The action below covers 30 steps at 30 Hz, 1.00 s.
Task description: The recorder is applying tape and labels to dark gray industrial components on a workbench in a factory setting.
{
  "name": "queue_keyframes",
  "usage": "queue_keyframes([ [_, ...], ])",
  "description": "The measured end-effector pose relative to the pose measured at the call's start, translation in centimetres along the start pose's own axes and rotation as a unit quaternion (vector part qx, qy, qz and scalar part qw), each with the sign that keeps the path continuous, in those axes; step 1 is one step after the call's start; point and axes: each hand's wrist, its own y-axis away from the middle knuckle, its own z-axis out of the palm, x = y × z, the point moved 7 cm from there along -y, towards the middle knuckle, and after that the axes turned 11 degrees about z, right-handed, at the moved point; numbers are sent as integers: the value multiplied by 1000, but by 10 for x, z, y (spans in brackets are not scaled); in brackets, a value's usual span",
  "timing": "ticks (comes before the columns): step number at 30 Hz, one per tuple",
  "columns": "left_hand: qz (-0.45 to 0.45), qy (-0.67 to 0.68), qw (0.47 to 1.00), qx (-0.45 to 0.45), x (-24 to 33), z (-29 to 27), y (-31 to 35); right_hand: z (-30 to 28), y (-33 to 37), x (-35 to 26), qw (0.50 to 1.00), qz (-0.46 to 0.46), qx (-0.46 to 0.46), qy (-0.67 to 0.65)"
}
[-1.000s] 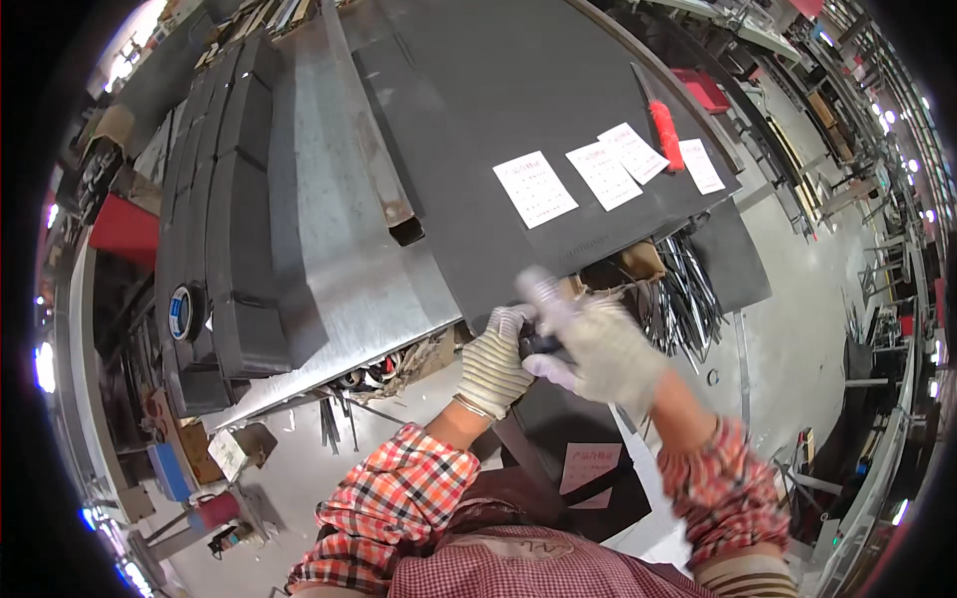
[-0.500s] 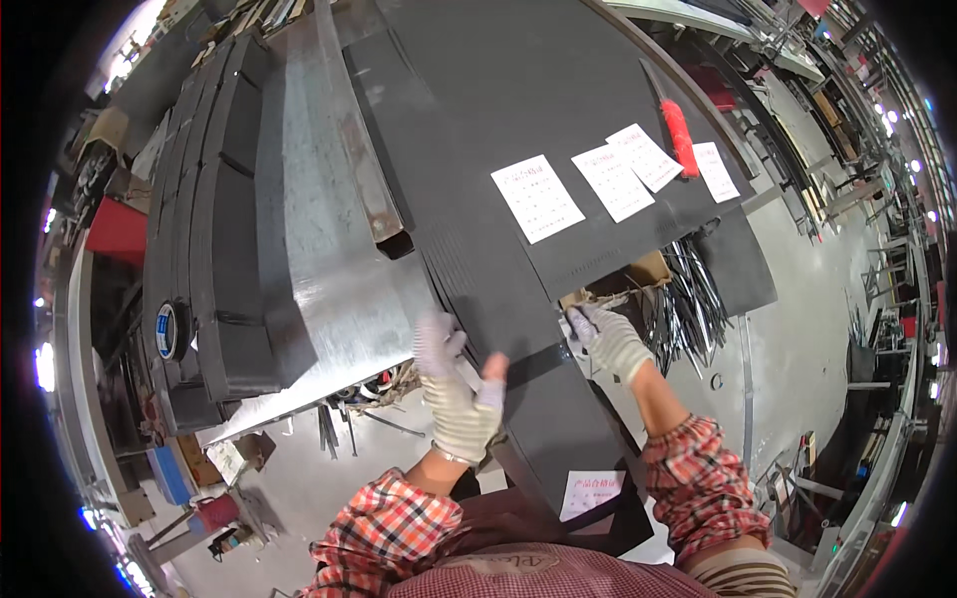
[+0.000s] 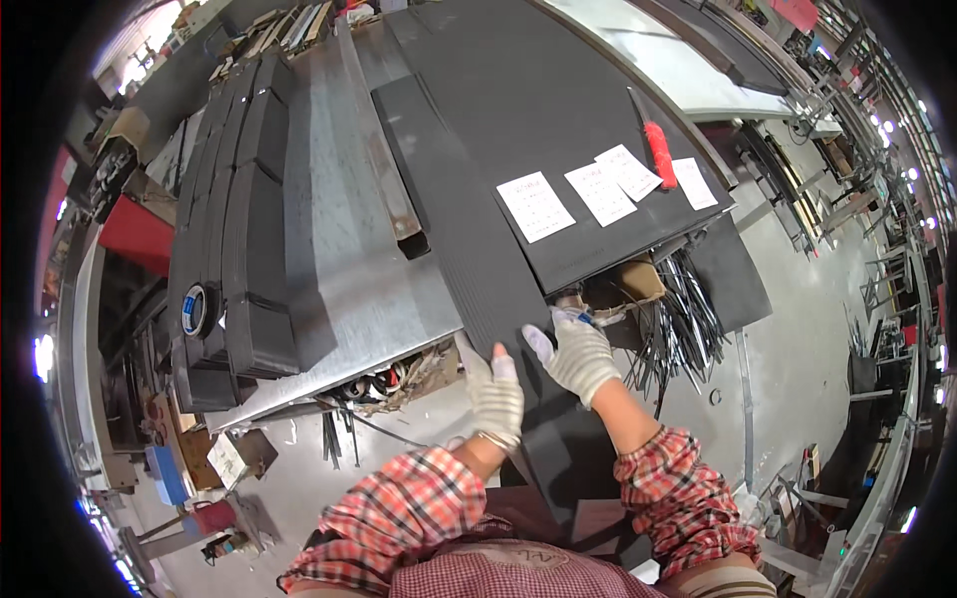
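Note:
A stack of long dark grey flat strips [image 3: 490, 284] lies lengthwise toward me, its near end [image 3: 550, 463] reaching close to my apron. My left hand [image 3: 491, 396], in a whitish knit glove, is at the left edge of this stack, fingers stretched along the side and thumb raised by the top. On the opposite edge is my right hand [image 3: 580, 356], gloved alike, with its thumb spread over the strips and its fingers extended. Whether either palm presses on the stack is hard to tell.
A wide dark panel [image 3: 558, 90] carries white printed cards [image 3: 536, 206] and a red-handled blade [image 3: 659, 154]. A rusty metal bar [image 3: 384, 179] lies left of it. More dark strips [image 3: 261, 219] with a tape roll [image 3: 194, 310] are further left. Loose straps [image 3: 683, 314] hang at right.
Both hands have moved to opposite edges of the strips; the left went right and down, the right inward. A dark band across the stack and a card near my apron no longer show.

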Motion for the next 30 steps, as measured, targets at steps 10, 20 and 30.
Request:
queue_keyframes([
  [10, -239, 192, 944, -120, 14, -2, 12, -7, 13, 34, 992, 25, -123, 11],
  [20, -38, 211, 975, -53, 71, -60, -24, -61, 39, -59, 878, -237, -286, -303],
  [30, -46, 62, 976, -204, -37, -42, -17, 13, -66, 34, 917, -241, -317, 36],
])
